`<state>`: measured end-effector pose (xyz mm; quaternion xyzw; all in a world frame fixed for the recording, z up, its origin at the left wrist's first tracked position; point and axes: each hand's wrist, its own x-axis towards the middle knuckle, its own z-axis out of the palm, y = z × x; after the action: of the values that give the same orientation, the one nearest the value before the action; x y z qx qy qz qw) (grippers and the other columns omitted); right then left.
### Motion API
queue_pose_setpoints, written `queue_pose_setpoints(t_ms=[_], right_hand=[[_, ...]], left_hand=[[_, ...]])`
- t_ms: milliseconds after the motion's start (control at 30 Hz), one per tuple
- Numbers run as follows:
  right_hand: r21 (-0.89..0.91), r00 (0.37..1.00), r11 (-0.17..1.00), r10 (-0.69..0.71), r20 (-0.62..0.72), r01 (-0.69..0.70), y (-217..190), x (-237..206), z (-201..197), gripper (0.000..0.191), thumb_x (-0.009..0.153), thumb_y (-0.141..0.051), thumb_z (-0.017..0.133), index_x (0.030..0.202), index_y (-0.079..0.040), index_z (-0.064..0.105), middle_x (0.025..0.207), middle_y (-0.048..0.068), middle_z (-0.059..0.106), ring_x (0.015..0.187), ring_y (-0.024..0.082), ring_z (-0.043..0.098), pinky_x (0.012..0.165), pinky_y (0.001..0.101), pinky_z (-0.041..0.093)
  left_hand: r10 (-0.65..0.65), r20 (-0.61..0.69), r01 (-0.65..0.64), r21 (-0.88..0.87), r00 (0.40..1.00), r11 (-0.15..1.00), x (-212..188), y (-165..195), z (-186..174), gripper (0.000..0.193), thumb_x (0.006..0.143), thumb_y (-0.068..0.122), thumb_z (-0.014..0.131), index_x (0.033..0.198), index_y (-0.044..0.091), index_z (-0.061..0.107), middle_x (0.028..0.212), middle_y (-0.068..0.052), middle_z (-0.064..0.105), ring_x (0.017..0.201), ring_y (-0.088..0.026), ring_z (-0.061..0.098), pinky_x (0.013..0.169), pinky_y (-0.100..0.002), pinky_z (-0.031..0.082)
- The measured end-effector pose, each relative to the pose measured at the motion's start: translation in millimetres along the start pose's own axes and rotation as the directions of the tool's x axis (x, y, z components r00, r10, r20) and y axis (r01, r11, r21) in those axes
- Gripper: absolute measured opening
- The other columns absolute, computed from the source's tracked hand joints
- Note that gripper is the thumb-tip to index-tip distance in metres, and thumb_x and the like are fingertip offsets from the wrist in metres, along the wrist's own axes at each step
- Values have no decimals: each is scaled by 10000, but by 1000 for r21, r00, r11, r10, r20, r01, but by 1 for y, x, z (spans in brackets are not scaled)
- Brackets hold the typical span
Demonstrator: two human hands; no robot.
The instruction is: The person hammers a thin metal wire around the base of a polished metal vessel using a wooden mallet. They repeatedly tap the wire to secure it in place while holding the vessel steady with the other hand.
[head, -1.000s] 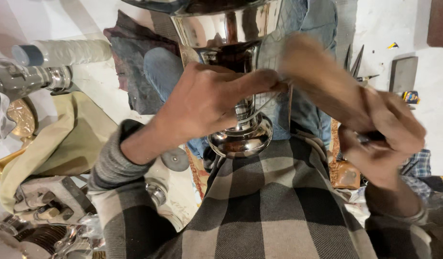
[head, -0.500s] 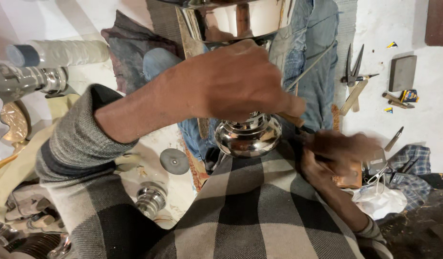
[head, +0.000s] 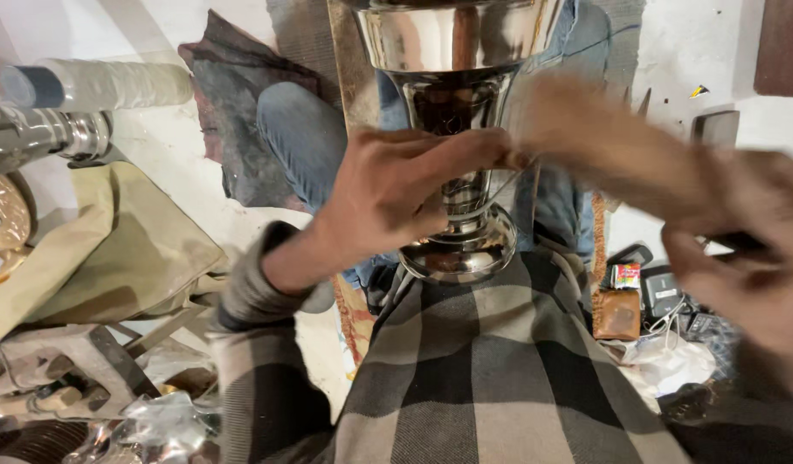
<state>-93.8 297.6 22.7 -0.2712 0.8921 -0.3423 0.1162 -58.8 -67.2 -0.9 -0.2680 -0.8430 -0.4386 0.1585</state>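
Left hand [head: 396,193] sits dead centre of the frame, fingers curled shut round the narrow stem of a big shiny metal cup [head: 455,129]. Looks like a firm steadying grip, thumb side toward the camera. Right hand [head: 740,249] over on the right edge is pure blur, so can't tell if open or closed, though something dark seems pinched in it. Also a pale smear running from it up toward the cup's stem, could be a strip or cloth, too blurry to call.

Cup itself stands upright in the upper middle, round foot [head: 461,258] resting on the lap, right at the top of the checked shirt [head: 500,369]. Bowl up top already mirror-bright, stem and foot gleaming too, so guessing the shine work is mostly there and only touch-up round the stem is left. Just a guess from the gloss though.

Further out: blue jeans [head: 302,142] behind the cup, dark rag [head: 229,94] upper left, wrapped grey roll [head: 96,84] and a metal tool body [head: 44,133] at the far left edge. Beige cloth [head: 113,249] mid-left, scrap metal bits lower left. Small brown pouch [head: 617,314] and a white crumpled bag [head: 663,361] lower right.
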Motion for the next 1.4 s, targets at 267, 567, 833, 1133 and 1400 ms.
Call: queue_pose_setpoints(t_ms=[267, 567, 833, 1133, 1400], right_hand=[[-261, 890, 887, -275, 363, 381, -55, 97, -41, 752, 770, 111, 669, 1482, -86, 532, 1101, 217, 694, 872, 268, 703, 729, 371, 605], [-177, 873, 906, -294, 389, 384, -82, 128, -47, 843, 715, 176, 628, 1506, -98, 528, 1157, 241, 672, 867, 301, 718, 659, 352, 615], [255, 954, 961, -175, 244, 111, -55, 108, -25, 738, 768, 68, 750, 1471, 29, 528, 938, 170, 682, 764, 189, 711, 642, 281, 584], [272, 962, 923, -255, -96, 272, 4, 63, -5, 656, 731, 7, 748, 1360, 56, 568, 944, 204, 693, 721, 220, 695, 586, 307, 564], [435, 941, 869, -94, -324, 236, 26, 11, 43, 489, 872, -24, 675, 1358, -59, 632, 941, 177, 695, 723, 176, 695, 642, 283, 585]], left_hand=[[-464, -332, 459, -98, 821, 883, -24, 36, 20, 387, 747, -143, 583, 1099, -9, 671, 913, -88, 744, 676, -163, 731, 599, -284, 560], [-475, -577, 317, -358, 664, 878, -2, 44, 40, 351, 866, -218, 534, 1156, -28, 586, 992, -92, 753, 844, -162, 773, 766, -277, 662], [-380, -247, 386, -25, 891, 922, -7, 38, 21, 589, 772, -154, 550, 1321, 36, 643, 1190, -91, 763, 925, -191, 800, 788, -279, 664], [-307, -17, 307, 139, 951, 942, 7, 35, 7, 579, 787, 21, 594, 1363, 53, 642, 1079, -113, 769, 864, -227, 779, 746, -375, 662], [-93, 226, 61, 143, 970, 988, 18, 12, 2, 513, 870, -119, 567, 1364, -16, 663, 790, -83, 732, 473, -115, 552, 390, -286, 467]])
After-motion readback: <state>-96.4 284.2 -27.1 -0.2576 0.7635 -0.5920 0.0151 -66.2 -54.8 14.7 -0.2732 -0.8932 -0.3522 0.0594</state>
